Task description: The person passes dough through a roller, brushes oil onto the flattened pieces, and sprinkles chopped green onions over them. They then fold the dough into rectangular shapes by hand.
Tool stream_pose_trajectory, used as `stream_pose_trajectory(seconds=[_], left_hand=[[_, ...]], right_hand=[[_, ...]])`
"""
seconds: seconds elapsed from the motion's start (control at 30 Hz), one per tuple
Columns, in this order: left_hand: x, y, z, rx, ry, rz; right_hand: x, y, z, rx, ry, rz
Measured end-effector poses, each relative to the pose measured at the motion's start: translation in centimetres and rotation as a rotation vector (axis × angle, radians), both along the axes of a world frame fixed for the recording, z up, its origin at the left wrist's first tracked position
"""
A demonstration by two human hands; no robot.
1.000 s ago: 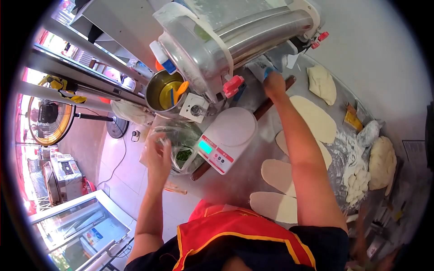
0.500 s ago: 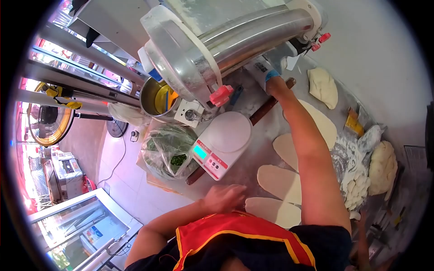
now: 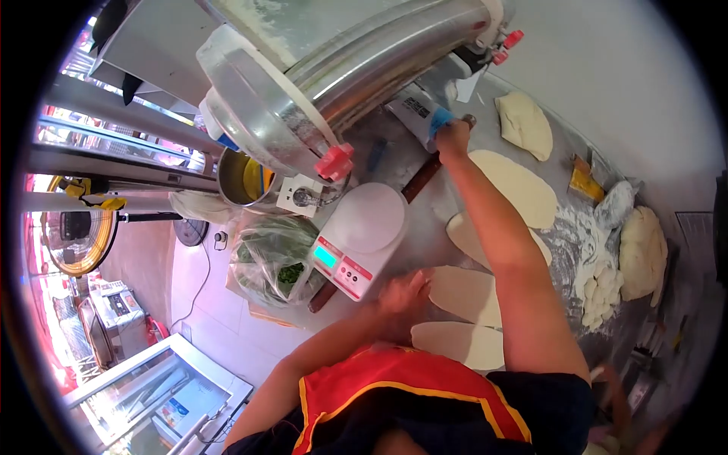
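Note:
My right hand [image 3: 453,139], at the end of an outstretched arm, grips the blue end of a white printed packet [image 3: 416,114] beside the metal machine. A brown rolling pin [image 3: 422,178] lies under and beside that hand, partly hidden by the scale. My left hand [image 3: 406,294], slightly blurred, hovers near the edge of a flat oval dough sheet [image 3: 466,296], its fingers loosely apart and holding nothing. Another dough sheet [image 3: 459,343] lies nearer my apron. Farther up are more dough sheets [image 3: 516,189], partly covered by my right forearm. Left of them sits a white kitchen scale [image 3: 370,220].
A dough roller machine [image 3: 379,64] fills the back. At left stand a metal pot [image 3: 241,180], a socket box [image 3: 299,197] and a plastic bag of greens [image 3: 277,254]. Dough lumps [image 3: 525,127], loose flour [image 3: 572,250] and a larger dough mass [image 3: 641,254] lie right.
My left hand has moved up and right toward the dough sheets, its fingers loosening. My right hand keeps hold of the packet. The whole view has shifted slightly.

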State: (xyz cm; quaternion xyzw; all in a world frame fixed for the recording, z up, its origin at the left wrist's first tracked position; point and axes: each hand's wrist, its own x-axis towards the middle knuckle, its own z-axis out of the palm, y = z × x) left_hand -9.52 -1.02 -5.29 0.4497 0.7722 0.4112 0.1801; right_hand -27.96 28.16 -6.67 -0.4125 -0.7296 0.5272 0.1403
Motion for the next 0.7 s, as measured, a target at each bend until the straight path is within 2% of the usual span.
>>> stream_pose_trajectory(seconds=[0.03,0.1,0.17,0.2,0.27,0.33,0.37,0.5,0.57,0.63,0.7], left_hand=[[-0.1,0.3,-1.1,0.010,0.001,0.023],[-0.4,1.0,-2.8,0.030,0.004,0.063],[-1.0,2.0,-2.8,-0.055,-0.035,0.116],[-1.4,2.5,-2.8,-0.100,-0.055,0.140],[-2.0,2.7,-2.9,-0.019,0.034,0.136],[-2.4,2.9,-2.8,0.001,0.107,0.115],[-2.3,2.9,-2.5,-0.023,0.132,0.097],[-2.1,3.5,-1.9,-0.044,0.170,0.090],[-2.2,3.7,-1.7,-0.068,0.210,0.085],[-2.3,3.8,-1.6,-0.066,0.242,0.078],[-2.2,3.9,-1.5,-0.066,0.265,0.072]], right_hand=[[1.1,-0.2,1.1,-0.305,0.084,-0.102],[3.8,-0.6,2.4,-0.594,0.328,-0.232],[7.8,-0.5,3.3,-0.870,0.557,-0.375],[10.4,0.4,2.7,-0.882,0.591,-0.354],[16.8,2.9,1.0,-0.911,0.650,-0.313],[22.4,5.2,0.2,-0.749,0.709,-0.535],[25.9,7.4,-1.2,-0.588,0.670,-0.612],[30.6,9.8,-2.9,-0.035,0.577,-0.958],[28.8,9.0,-4.7,-0.174,0.846,-0.770],[24.2,4.8,1.7,-0.421,0.653,-0.713],[24.8,6.5,0.6,-0.445,0.807,-0.877]])
